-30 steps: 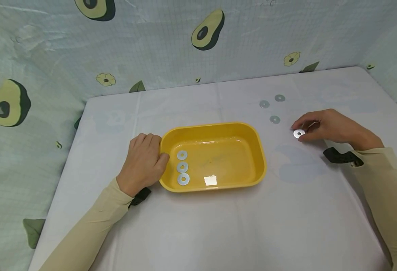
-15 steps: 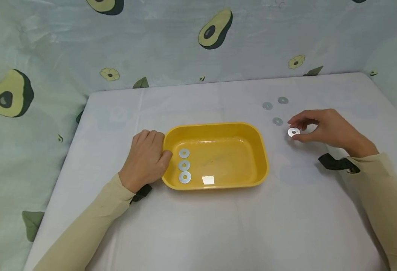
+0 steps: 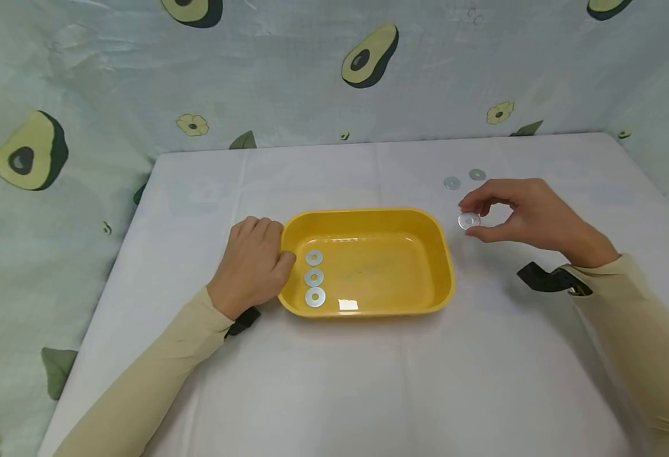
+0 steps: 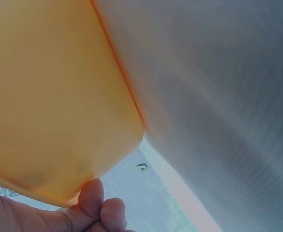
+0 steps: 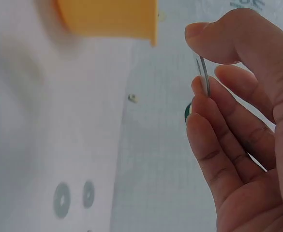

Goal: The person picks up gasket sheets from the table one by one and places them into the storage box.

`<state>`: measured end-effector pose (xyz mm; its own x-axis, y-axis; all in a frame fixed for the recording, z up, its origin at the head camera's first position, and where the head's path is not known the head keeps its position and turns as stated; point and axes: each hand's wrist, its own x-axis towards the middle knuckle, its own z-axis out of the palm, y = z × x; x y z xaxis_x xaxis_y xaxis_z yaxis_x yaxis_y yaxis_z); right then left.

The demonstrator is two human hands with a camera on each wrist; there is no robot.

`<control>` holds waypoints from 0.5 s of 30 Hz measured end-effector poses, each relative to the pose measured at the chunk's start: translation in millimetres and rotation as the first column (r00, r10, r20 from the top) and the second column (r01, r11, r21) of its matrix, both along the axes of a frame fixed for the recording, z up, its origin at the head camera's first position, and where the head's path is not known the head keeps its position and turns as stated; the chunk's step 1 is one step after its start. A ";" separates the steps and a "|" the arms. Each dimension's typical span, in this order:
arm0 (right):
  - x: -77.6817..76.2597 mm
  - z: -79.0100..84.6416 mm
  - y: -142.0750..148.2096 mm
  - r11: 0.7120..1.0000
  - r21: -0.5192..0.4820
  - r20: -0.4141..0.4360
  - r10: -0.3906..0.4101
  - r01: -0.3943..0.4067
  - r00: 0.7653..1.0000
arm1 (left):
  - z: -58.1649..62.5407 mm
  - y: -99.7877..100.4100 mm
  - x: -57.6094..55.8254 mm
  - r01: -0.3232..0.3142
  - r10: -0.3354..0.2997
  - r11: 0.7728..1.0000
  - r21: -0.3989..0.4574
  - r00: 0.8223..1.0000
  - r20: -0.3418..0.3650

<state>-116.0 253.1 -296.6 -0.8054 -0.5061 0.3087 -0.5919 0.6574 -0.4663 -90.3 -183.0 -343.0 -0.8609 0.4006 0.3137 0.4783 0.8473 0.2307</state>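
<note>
Your right hand [image 3: 534, 216], fingers [image 5: 209, 140] curved, pinches a washer [image 3: 464, 221] at the yellow tray's [image 3: 394, 273] two o'clock. Your left hand [image 3: 252, 263] grips the tray's nine-o'clock end, near three washers [image 3: 308, 278] inside. Two loose washers [image 3: 447, 183] lie at your right hand's ten o'clock.

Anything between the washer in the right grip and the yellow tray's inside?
Only the tray wall nearest the right grip, which the washer may need to clear; nothing else visible intervenes. The left grip holds the opposite end of the tray.

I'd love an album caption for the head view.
Left hand grips a yellow tray holding three washers; right hand pinches another washer.
</note>
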 end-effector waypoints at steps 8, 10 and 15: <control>-3.1 17.6 -30.7 0.982 -0.049 -0.070 0.179 -0.182 0.981 | -1.7 -0.3 -0.9 0.006 -0.006 1.000 -0.012 0.999 -0.046; -4.0 21.4 -38.6 0.978 -0.043 -0.066 0.201 -0.205 0.977 | -2.1 -0.6 -0.9 0.004 -0.005 1.000 -0.015 0.999 -0.052; -6.1 29.9 -59.4 0.971 -0.018 -0.053 0.236 -0.238 0.970 | -1.8 -1.8 -0.2 -0.002 0.000 1.000 -0.024 0.996 -0.086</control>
<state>-122.1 193.6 -266.7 -0.6464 -0.6726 0.3602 -0.7527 0.4848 -0.4455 -90.6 -184.8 -344.9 -0.8315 0.4084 0.3767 0.4948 0.8526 0.1679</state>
